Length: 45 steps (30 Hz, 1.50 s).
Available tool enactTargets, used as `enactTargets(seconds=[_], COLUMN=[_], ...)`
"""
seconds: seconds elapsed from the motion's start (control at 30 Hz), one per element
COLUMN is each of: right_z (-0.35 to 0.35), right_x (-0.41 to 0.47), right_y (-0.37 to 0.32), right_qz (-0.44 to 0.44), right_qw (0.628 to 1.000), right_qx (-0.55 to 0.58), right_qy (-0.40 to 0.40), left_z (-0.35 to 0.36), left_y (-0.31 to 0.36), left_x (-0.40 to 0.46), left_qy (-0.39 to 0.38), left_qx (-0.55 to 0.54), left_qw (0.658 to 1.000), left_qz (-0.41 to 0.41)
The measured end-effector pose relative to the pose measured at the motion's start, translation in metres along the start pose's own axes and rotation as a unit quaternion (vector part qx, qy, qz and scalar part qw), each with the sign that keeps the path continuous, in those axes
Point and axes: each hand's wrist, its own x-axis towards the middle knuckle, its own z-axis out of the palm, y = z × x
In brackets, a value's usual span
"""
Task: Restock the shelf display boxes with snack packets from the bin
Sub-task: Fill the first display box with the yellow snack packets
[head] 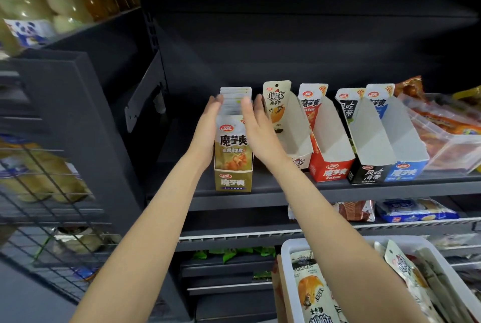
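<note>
Both hands square up the packets in the gold display box (233, 182) on the shelf (364, 188).

Left hand (208, 127) and right hand (256, 125) flank the packet stack (234, 104), fingers straight and together, pressing the sides, likely to align it upright. The white bin (287, 265) sits lower right, cut off by the frame; the box's rear is hidden.

Two bare forearms, no sleeves in view, left hand (208, 130) and right hand (257, 127) both bare, no gloves, rings, watch or wristbands visible, slim wrists, fingertips slightly blurred, nails too blurred to make out
</note>
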Motion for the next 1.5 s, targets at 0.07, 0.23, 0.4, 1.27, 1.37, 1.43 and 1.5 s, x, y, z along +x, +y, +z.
enactTargets(seconds=[0.07,0.23,0.4,1.27,1.37,1.43,1.5], right_z=[0.012,0.023,0.009,-0.003,-0.001,0.002,0.006], right_x=[0.006,0.003,0.005,-0.017,-0.016,-0.015,-0.015], right_y=[-0.001,0.007,0.015,0.023,0.025,0.023,0.022], right_qz=[0.028,-0.027,-0.086,0.034,0.036,0.029,0.021], right_qw=[0.995,0.989,0.989,0.984,0.984,0.988,0.989], right_qx=[0.094,0.112,-0.092,0.169,0.173,0.15,0.141], right_qy=[0.017,0.094,0.077,-0.032,-0.024,-0.025,-0.027], left_z=[0.005,0.01,0.003,0.012,0.009,0.008,0.009], left_y=[0.003,-0.009,-0.012,-0.017,-0.016,-0.014,-0.012], left_x=[-0.003,-0.009,-0.008,-0.029,-0.023,-0.02,-0.019], left_qy=[-0.007,0.0,0.027,-0.002,-0.007,-0.018,-0.014], left_qx=[-0.008,0.005,0.086,0.071,0.104,0.086,0.069], left_qw=[1.0,0.996,0.989,0.995,0.992,0.993,0.995], left_qz=[0.001,0.092,0.12,0.074,0.075,0.073,0.07])
